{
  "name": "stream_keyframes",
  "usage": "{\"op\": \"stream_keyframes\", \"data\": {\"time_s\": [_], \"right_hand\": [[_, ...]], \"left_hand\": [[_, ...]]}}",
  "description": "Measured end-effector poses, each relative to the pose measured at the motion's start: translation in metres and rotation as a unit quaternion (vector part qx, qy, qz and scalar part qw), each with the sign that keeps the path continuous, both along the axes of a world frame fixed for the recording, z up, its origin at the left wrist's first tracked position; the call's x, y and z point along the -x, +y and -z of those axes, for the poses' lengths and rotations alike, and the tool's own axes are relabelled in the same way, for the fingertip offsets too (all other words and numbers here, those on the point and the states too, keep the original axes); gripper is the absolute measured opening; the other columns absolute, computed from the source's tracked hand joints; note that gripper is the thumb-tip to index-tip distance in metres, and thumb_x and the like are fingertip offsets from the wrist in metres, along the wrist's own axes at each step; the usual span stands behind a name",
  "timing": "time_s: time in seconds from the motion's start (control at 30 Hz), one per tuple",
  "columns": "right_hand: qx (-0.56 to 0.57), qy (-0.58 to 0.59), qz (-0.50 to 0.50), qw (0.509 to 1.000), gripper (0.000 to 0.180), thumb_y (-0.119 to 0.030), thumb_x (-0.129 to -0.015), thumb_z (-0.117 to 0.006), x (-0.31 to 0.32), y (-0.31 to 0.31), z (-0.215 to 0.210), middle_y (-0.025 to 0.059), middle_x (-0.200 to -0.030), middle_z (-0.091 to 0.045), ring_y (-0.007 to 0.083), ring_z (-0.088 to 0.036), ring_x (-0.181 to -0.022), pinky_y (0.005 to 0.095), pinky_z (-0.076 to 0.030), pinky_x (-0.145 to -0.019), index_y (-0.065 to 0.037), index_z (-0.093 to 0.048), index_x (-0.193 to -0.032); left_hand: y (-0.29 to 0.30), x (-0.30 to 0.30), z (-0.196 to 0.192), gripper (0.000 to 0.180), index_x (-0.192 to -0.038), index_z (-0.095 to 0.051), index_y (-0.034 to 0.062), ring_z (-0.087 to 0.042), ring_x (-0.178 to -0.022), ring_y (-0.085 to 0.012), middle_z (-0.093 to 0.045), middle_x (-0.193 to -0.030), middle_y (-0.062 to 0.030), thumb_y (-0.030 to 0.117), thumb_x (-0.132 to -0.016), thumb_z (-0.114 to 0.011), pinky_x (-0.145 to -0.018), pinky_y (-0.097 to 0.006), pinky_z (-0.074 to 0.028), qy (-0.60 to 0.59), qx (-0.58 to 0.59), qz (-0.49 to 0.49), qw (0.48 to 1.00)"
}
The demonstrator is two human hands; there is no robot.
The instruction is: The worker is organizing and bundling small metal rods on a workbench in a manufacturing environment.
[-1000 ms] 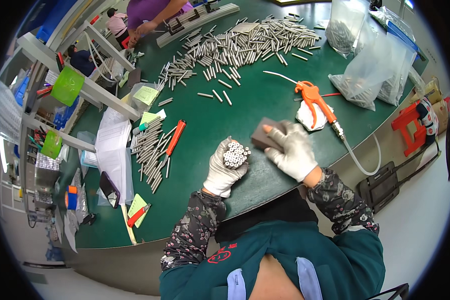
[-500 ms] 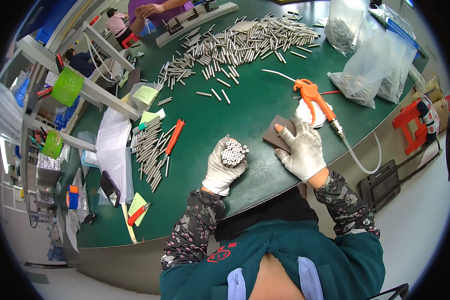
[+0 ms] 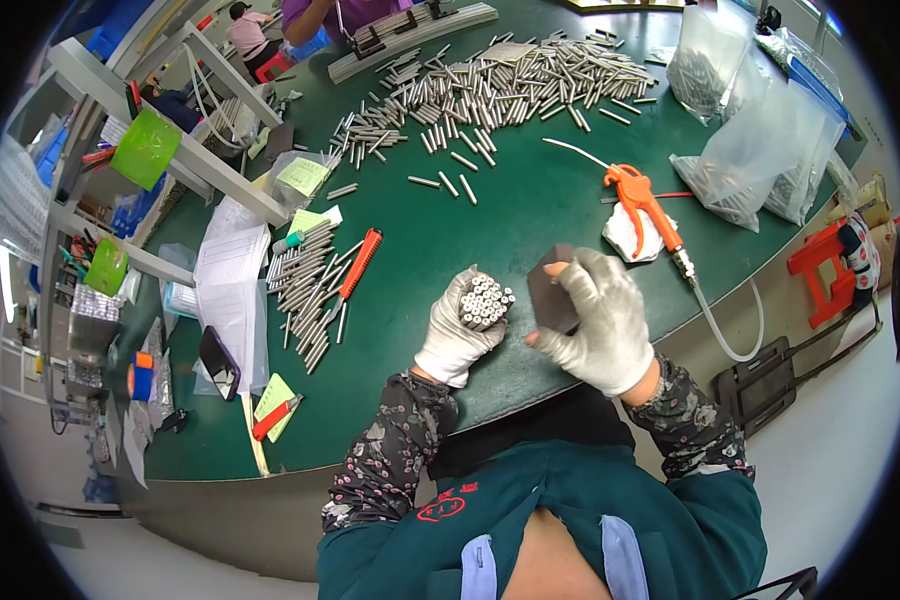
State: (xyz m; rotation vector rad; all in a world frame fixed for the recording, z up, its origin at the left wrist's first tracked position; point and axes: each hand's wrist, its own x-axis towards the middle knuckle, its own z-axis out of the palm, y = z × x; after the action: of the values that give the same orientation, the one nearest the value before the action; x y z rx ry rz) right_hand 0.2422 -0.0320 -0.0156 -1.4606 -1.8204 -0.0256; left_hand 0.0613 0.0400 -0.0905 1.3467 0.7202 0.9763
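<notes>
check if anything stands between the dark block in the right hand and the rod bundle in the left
Nothing visible does: between the dark block in the right hand and the rod bundle in the left hand, only green tabletop shows.

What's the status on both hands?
Left hand: gripping metal rod bundle. Right hand: holding dark block, apart from bundle. Orange air gun lies beyond, not between them.

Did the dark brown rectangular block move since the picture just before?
Yes: the block in the right hand shifted left and toward the person, away from the orange pistol-shaped air gun.
</notes>
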Motion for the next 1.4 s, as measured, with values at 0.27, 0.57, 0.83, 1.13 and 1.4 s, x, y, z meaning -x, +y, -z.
{"op": "stream_keyframes", "data": {"time_s": [0.27, 0.57, 0.83, 1.13, 1.4], "right_hand": [[0.058, -0.100, -0.028, 0.993, 0.066, -0.055, -0.059, -0.064, 0.021, 0.035, -0.008, 0.0150, -0.100, -0.053, 0.0320, -0.050, -0.098, 0.0422, -0.040, -0.081, -0.002, -0.054, -0.097], [0.098, -0.203, 0.064, 0.972, 0.051, -0.025, -0.057, -0.072, -0.039, 0.033, -0.007, 0.0140, -0.124, -0.042, 0.0293, -0.041, -0.115, 0.0418, -0.037, -0.089, -0.007, -0.058, -0.104], [0.089, -0.196, 0.106, 0.971, 0.024, -0.016, -0.063, -0.066, -0.042, 0.036, -0.010, 0.0067, -0.100, -0.055, 0.0252, -0.051, -0.096, 0.0385, -0.041, -0.081, -0.010, -0.062, -0.086], [-0.001, -0.178, 0.189, 0.966, 0.008, -0.005, -0.070, -0.058, -0.074, 0.033, 0.004, 0.0090, -0.079, -0.055, 0.0274, -0.055, -0.076, 0.0387, -0.044, -0.065, -0.009, -0.058, -0.077], [-0.061, 0.023, 0.105, 0.992, 0.029, -0.023, -0.072, -0.062, -0.028, 0.009, -0.030, 0.0110, -0.078, -0.057, 0.0261, -0.057, -0.076, 0.0385, -0.046, -0.065, -0.004, -0.058, -0.094]], "left_hand": [[0.005, 0.000, 0.011, 0.069, -0.120, -0.039, 0.0026, -0.057, -0.088, -0.0113, -0.057, -0.099, -0.0047, 0.006, -0.061, -0.075, -0.080, -0.025, -0.048, 0.032, -0.055, -0.014, 0.998], [0.001, -0.003, 0.001, 0.065, -0.120, -0.040, 0.0019, -0.056, -0.089, -0.0096, -0.055, -0.098, -0.0028, -0.002, -0.061, -0.069, -0.081, -0.024, -0.046, 0.019, -0.016, -0.011, 1.000], [0.001, -0.004, -0.002, 0.065, -0.119, -0.041, 0.0076, -0.056, -0.084, -0.0080, -0.055, -0.094, 0.0002, -0.007, -0.062, -0.067, -0.077, -0.022, -0.047, -0.011, 0.007, 0.003, 1.000], [0.000, -0.003, 0.000, 0.067, -0.121, -0.038, 0.0033, -0.056, -0.089, -0.0100, -0.055, -0.098, -0.0028, -0.004, -0.061, -0.067, -0.082, -0.023, -0.047, 0.002, 0.010, 0.001, 1.000], [0.003, -0.004, 0.001, 0.066, -0.120, -0.040, 0.0060, -0.056, -0.089, -0.0100, -0.054, -0.098, -0.0012, -0.007, -0.061, -0.067, -0.080, -0.023, -0.047, 0.020, -0.023, -0.010, 0.999]]}}
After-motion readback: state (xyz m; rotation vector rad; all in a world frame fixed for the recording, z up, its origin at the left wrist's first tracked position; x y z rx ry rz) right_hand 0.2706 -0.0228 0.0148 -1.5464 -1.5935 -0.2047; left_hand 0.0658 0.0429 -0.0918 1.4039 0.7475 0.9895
